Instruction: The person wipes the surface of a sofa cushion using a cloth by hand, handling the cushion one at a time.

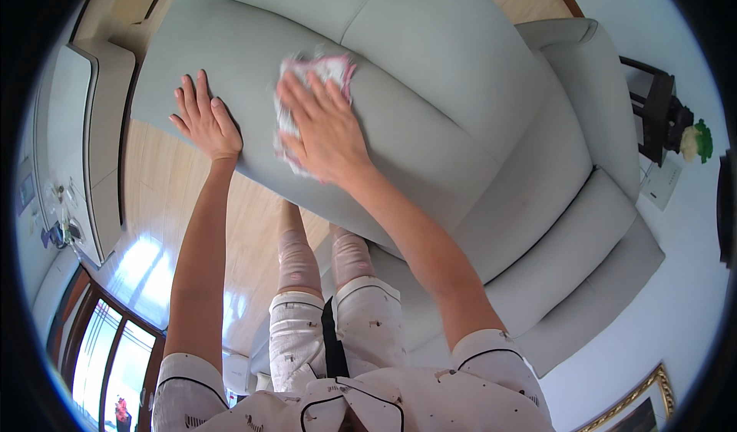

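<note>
My right hand [325,124] lies palm down, fingers spread, on a white cloth with a pink edge [339,69]. The cloth is spread on the grey seat of a sofa [414,138] and is slightly blurred, as are my fingertips. To the left, my left hand [207,115] rests on the same seat near its front edge, with fingers apart and nothing in it.
My legs stand against the sofa's front edge. A low white cabinet [106,138] is at the left beyond the wooden floor [155,167]. The sofa's backrest [553,271] and a dark wooden stand [656,110] are on the right.
</note>
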Demonstrator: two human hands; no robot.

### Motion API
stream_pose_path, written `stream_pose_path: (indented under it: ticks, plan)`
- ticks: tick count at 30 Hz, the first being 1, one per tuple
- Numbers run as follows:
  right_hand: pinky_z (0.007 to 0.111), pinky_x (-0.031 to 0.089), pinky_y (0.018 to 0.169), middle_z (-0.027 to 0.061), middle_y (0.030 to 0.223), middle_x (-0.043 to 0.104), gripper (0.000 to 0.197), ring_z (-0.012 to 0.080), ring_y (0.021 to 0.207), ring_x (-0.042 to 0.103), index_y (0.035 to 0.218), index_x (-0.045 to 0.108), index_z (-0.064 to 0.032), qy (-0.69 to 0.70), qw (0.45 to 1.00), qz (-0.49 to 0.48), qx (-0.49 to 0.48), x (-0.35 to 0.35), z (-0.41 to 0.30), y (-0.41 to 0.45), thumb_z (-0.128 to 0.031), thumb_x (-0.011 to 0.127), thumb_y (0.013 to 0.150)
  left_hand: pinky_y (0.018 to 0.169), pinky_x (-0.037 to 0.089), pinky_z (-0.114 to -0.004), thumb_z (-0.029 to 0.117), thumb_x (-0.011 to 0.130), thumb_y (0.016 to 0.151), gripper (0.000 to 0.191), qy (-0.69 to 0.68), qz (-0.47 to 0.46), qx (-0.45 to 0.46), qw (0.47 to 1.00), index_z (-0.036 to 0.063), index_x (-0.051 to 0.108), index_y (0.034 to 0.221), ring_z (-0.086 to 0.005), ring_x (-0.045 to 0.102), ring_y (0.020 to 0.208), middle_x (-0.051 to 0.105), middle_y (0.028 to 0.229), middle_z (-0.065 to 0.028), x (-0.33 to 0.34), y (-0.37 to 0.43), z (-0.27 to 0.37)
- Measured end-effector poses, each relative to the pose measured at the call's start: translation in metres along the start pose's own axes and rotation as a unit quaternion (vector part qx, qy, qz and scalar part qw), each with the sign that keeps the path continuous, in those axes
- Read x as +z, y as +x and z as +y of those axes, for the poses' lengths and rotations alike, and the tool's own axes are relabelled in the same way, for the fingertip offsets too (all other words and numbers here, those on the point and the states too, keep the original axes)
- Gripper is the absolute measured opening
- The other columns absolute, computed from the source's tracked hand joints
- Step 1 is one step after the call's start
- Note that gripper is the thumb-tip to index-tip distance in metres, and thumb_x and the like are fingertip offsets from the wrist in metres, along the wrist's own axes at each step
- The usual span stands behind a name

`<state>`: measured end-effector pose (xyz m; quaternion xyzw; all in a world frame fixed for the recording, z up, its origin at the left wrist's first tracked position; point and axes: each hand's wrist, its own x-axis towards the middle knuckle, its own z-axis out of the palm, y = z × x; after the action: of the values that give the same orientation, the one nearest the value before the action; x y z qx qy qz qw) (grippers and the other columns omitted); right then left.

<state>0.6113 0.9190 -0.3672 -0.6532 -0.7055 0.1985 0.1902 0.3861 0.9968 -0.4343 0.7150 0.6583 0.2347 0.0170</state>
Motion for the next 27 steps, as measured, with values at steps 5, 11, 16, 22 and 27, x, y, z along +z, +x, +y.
stream_pose_path:
  ticks: [5, 11, 16, 22, 27]
  plan:
    - [0.045, 0.021, 0.125, 0.0041, 0.162, 0.037, 0.081, 0.0258, 0.150, 0.033, 0.155, 0.042, -0.0170, -0.065, 0.976, -0.193, -0.079, -0.054, 0.033, -0.100, -0.042, 0.073, 0.085, 0.122, -0.001, -0.060, 0.038, 0.027, 0.104, 0.058, 0.014, 0.008, -0.008, 1.000, 0.0242, 0.038, 0.159, -0.0305, 0.020, 0.156, 0.031, 0.167, -0.0043, 0.000, -0.003, -0.005]
    - [0.047, 0.020, 0.125, 0.0084, 0.164, 0.034, 0.076, 0.0319, 0.150, 0.032, 0.157, 0.037, -0.0095, -0.105, 0.988, -0.115, 0.025, -0.055, 0.067, -0.069, -0.040, 0.064, 0.093, 0.122, -0.004, -0.059, 0.036, 0.027, 0.103, 0.059, 0.013, 0.010, -0.018, 1.000, 0.0224, 0.036, 0.160, -0.0308, 0.018, 0.156, 0.028, 0.168, -0.0049, 0.011, -0.003, 0.007]
    - [0.051, 0.022, 0.124, 0.0175, 0.163, 0.032, 0.075, 0.0416, 0.147, 0.032, 0.156, 0.034, -0.0022, 0.007, 1.000, -0.003, 0.030, 0.025, 0.016, 0.072, -0.040, 0.060, 0.097, 0.123, -0.007, -0.057, 0.036, 0.027, 0.104, 0.059, 0.007, -0.004, -0.026, 1.000, 0.0214, 0.035, 0.160, -0.0294, 0.017, 0.157, 0.027, 0.169, -0.0048, 0.018, -0.004, 0.007]
    - [0.049, 0.023, 0.123, 0.0141, 0.162, 0.035, 0.074, 0.0381, 0.147, 0.034, 0.154, 0.040, -0.0058, -0.014, 0.992, -0.059, -0.109, 0.025, -0.016, 0.077, -0.040, 0.065, 0.093, 0.123, -0.006, -0.056, 0.033, 0.031, 0.103, 0.057, -0.006, -0.014, -0.020, 1.000, 0.0181, 0.041, 0.158, -0.0286, 0.020, 0.156, 0.031, 0.167, -0.0074, 0.008, -0.008, 0.001]
    - [0.048, 0.021, 0.124, 0.0063, 0.164, 0.034, 0.070, 0.0295, 0.149, 0.032, 0.154, 0.043, -0.0149, -0.069, 0.960, -0.242, -0.120, -0.043, 0.006, -0.020, -0.038, 0.066, 0.092, 0.123, -0.005, -0.056, 0.030, 0.033, 0.102, 0.056, -0.015, -0.035, -0.040, 0.998, 0.0166, 0.045, 0.155, -0.0286, 0.023, 0.155, 0.034, 0.165, -0.0082, -0.003, -0.008, 0.011]
